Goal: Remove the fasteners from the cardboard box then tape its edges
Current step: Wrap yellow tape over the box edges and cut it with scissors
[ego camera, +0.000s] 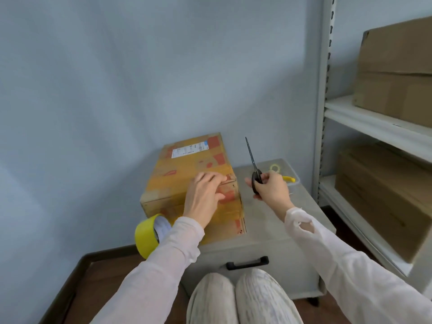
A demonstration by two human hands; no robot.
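While the cardboard box [187, 174] sits on the grey bench [268, 220], the left hand [205, 195] lies flat on its near top edge, fingers straight and pressing. A yellow tape roll [147, 237] hangs round that forearm by the box's near corner. Right of the box, the right hand [272, 190] grips scissors [252, 160], blades up. The box looks stiff, fairly light and tape-slick, so I'd steady it at the corners.

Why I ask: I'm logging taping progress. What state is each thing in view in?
cardboard box: closed, yellow tape across top and front, on the grey cabinet.
scissors: blades closed, pointing up.
tape roll: hanging at the left forearm.
left grip: fingers straight, pressing the box's top edge.
right grip: curled round the scissors' handles.
shelf boxes: closed.
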